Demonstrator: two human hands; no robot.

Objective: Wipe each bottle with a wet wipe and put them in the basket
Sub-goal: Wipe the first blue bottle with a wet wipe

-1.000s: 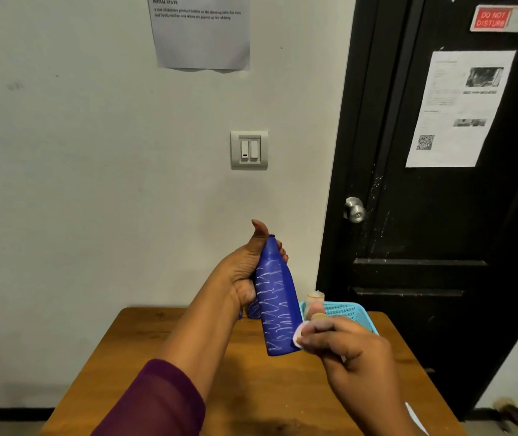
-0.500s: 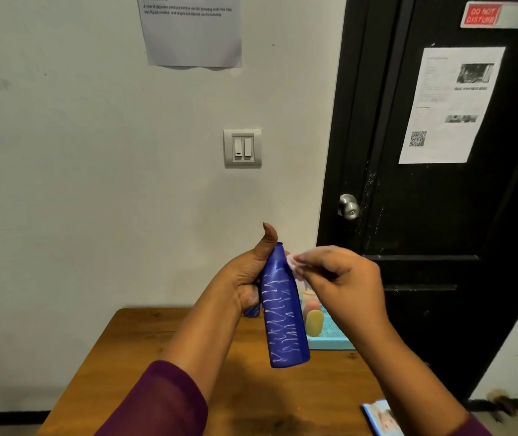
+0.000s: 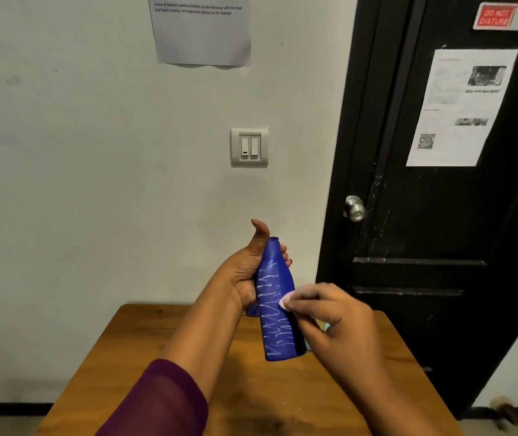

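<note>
Sleeve (image 3: 157,401): maroon, covers the left forearm at the lower edge of the view.
Counter (image 3: 119,357): brown wood, set against a pale wall; both forearms extend over it.
Notice (image 3: 201,29): grey paper sheet fixed to the wall, top of the view; the print is too small to read reliably.
Left grip (image 3: 246,273): closed round the upper body and neck of the bottle, fingers wrapped behind it, thumb straight and pointing up beside the neck.
Blue item (image 3: 253,309): small, near the far edge of the counter, mostly hidden below the left grip; type cannot be told.
Switch (image 3: 249,147): two-rocker wall plate, above the hands.
Bottle (image 3: 275,313): dark blue with white squiggle lines, held in the air above the counter, neck up, base down, leaning slightly left.
Wipe (image 3: 283,302): white, only a small edge visible, touching the right side of the bottle at mid-height.
Right grip (image 3: 333,322): fingers curled, tips pinching the wipe and holding it against the bottle.
Knob (image 3: 354,208): round metal, on the left edge of the door.
Door (image 3: 440,240): black, panelled, right of the wall.
Sheet (image 3: 459,105): white printed page with a QR code, fixed to the door.
Sign (image 3: 493,16): red, reads "DO NOT DISTURB", top of the door.
</note>
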